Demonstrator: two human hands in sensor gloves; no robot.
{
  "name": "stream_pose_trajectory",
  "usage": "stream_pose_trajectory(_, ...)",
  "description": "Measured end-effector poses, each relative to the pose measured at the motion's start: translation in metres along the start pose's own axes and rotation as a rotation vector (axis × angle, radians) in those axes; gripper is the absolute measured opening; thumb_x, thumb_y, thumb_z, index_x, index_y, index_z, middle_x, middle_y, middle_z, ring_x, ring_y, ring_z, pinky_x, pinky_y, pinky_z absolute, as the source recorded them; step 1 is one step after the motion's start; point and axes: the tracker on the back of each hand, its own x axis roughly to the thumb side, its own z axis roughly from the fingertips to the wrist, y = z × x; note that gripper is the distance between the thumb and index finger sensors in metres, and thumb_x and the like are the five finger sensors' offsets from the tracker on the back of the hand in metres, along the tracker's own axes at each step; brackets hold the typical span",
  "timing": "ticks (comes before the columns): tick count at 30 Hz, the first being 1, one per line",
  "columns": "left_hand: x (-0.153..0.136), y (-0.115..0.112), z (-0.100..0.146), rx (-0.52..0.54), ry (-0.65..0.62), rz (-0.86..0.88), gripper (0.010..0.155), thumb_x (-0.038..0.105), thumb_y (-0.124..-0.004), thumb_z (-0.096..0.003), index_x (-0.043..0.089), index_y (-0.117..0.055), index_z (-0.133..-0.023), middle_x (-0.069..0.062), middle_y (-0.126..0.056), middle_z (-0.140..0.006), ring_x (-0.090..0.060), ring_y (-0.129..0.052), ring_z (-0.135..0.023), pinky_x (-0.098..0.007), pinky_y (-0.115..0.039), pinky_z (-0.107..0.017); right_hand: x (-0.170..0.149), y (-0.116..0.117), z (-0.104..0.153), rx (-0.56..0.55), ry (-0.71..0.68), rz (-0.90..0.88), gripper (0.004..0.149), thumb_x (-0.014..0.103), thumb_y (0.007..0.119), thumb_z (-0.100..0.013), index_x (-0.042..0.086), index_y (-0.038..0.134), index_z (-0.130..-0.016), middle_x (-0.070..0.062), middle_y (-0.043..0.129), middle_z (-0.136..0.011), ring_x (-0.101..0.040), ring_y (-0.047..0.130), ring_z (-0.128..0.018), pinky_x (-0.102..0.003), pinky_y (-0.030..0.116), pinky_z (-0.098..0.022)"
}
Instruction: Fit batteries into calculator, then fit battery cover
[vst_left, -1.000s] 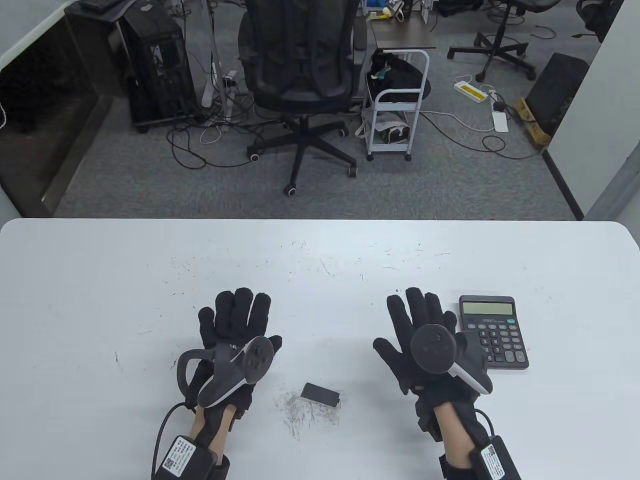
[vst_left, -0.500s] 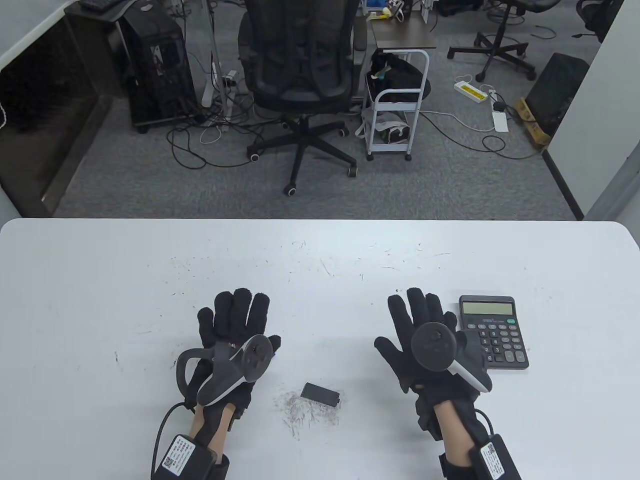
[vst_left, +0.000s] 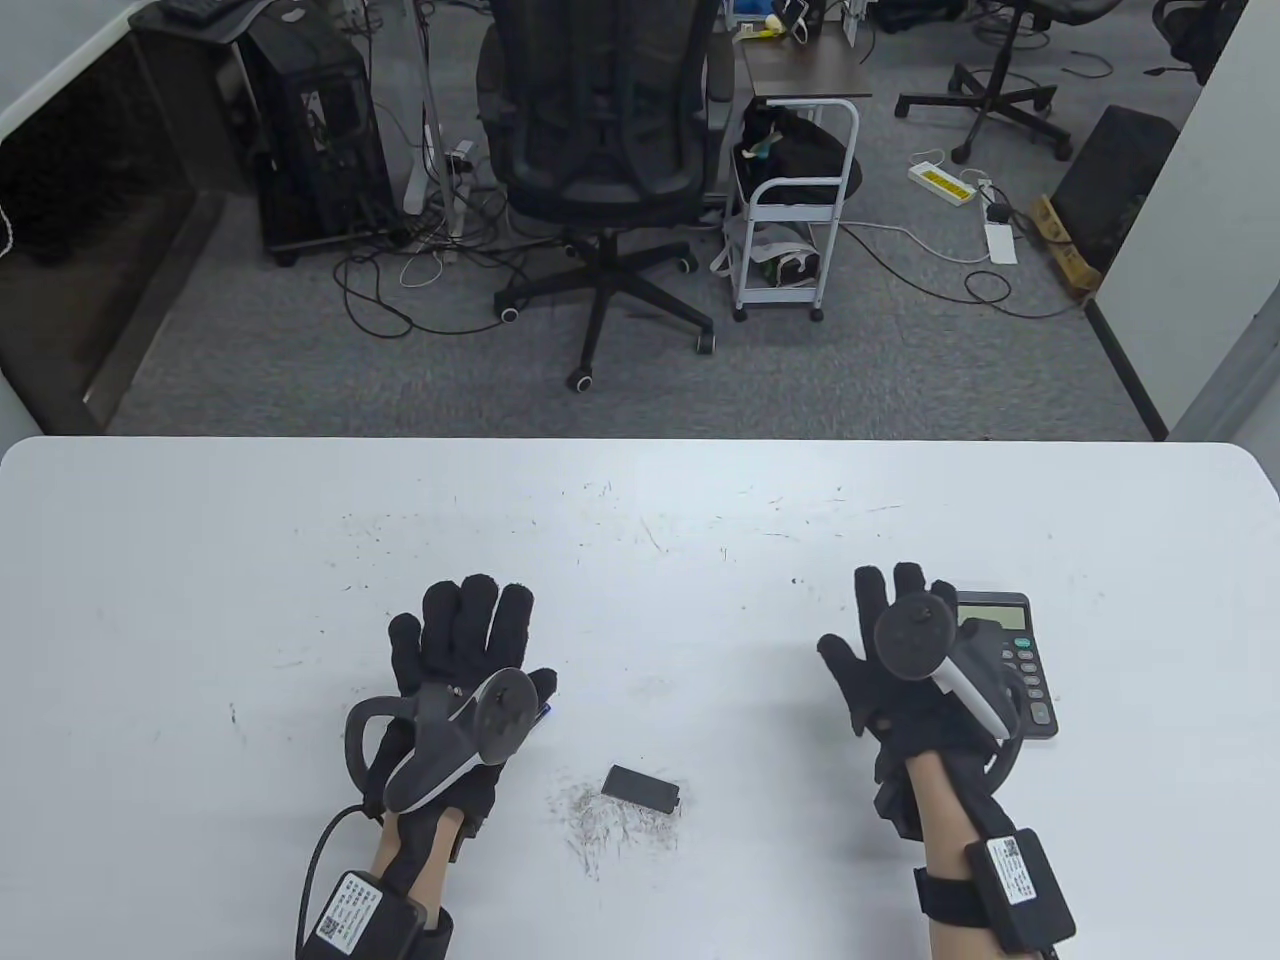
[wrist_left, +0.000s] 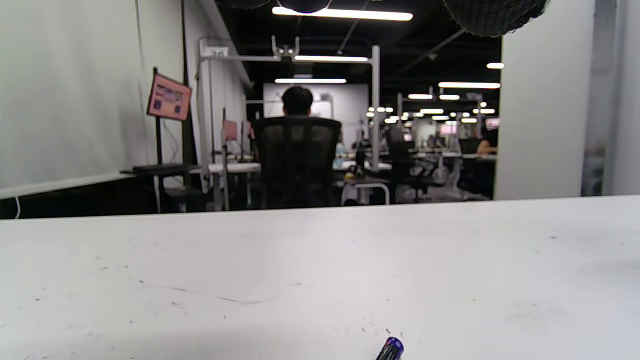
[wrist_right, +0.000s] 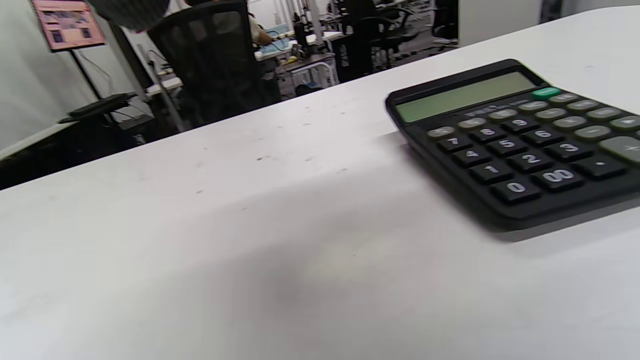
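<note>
The black calculator (vst_left: 1012, 650) lies keys up at the right of the white table (vst_left: 640, 520); it also fills the right of the right wrist view (wrist_right: 520, 145). My right hand (vst_left: 868, 655) is open with fingers spread, over the calculator's left edge; I cannot tell if it touches. The black battery cover (vst_left: 640, 788) lies flat between my hands near the front. My left hand (vst_left: 470, 640) lies open and flat on the table. The blue tip of a battery (vst_left: 543, 711) shows by my left thumb, and at the bottom of the left wrist view (wrist_left: 392, 348).
Fine dark scuffs and scratch marks (vst_left: 600, 825) surround the cover. The table's far edge (vst_left: 640, 440) drops to an office floor with a black chair (vst_left: 600, 150) and a white cart (vst_left: 790, 230) beyond.
My right hand has lifted and moved right and a little away from me, now covering the calculator's left side. My left hand has shifted slightly left, baring the blue battery tip.
</note>
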Motion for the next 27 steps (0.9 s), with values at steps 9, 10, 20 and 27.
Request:
stream_pose_trajectory(9, 0.001, 0.001, 0.000, -0.001, 0.000, -0.002, 0.082, 0.063, -0.062, -0.0509, 0.032, -0.028, -0.119, -0.011, -0.035, -0.130, -0.045, -0.036, -0.118, -0.071, -0.037, -0.081, -0.052, 0.026, -0.048, 0.118, 0.285, 0.089, 0.085, 0.064, 0.070, -0.045, 0.036, 0.019, -0.106, -0.005, 0.012, -0.118, -0.046, 0.019, -0.109, -0.069, 0.023, -0.074)
stream_pose_trajectory(10, 0.001, 0.001, 0.001, -0.001, 0.000, -0.002, 0.082, 0.063, -0.062, -0.0510, 0.032, -0.028, -0.119, -0.011, -0.034, -0.130, -0.045, -0.036, -0.118, -0.071, -0.037, -0.081, -0.057, 0.033, -0.051, 0.139, 0.307, 0.095, 0.086, 0.065, 0.070, -0.045, 0.036, 0.017, -0.106, -0.005, 0.010, -0.118, -0.047, 0.017, -0.108, -0.070, 0.022, -0.074)
stream_pose_trajectory(20, 0.001, 0.001, 0.000, 0.000, 0.000, 0.004, 0.082, 0.063, -0.062, -0.0511, 0.033, -0.029, -0.119, -0.011, -0.035, -0.130, -0.045, -0.036, -0.118, -0.071, -0.037, -0.081, -0.087, 0.062, -0.062, 0.229, 0.404, 0.082, 0.094, 0.071, 0.070, -0.041, 0.036, 0.009, -0.104, -0.007, 0.002, -0.115, -0.052, 0.012, -0.104, -0.075, 0.027, -0.069)
stream_pose_trajectory(27, 0.002, 0.001, 0.000, -0.006, -0.001, -0.005, 0.081, 0.063, -0.062, -0.0508, 0.033, -0.030, -0.119, -0.011, -0.035, -0.129, -0.045, -0.037, -0.118, -0.071, -0.037, -0.081, -0.085, 0.053, -0.064, 0.235, 0.413, 0.056, 0.091, 0.062, 0.077, -0.043, 0.037, 0.015, -0.104, -0.007, 0.010, -0.116, -0.053, 0.020, -0.105, -0.075, 0.036, -0.069)
